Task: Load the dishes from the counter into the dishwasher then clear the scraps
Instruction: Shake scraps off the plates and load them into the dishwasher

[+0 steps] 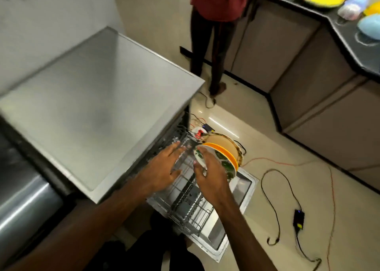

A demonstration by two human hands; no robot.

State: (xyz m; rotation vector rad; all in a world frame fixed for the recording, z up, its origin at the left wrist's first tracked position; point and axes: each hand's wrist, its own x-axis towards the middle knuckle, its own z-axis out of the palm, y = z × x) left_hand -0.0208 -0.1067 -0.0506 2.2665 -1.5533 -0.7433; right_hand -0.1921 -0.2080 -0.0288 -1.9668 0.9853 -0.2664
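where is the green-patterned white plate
Head view, centre: the right hand holds the white plate on edge at the dishwasher rack, beside the orange plate.

Well beyond the right hand [207, 167], a person in a red top [219, 3] stands on the cream floor [298, 139] beside brown cabinets [308, 75]. To the right of the hand, a black cable [274, 169] loops towards a black adapter [299, 219], with a thin orange wire [279, 161] near it. Just past the hand lies a blurred small board with coloured wires [206, 127].

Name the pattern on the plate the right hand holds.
White plate with green leaf-like marks; head view.
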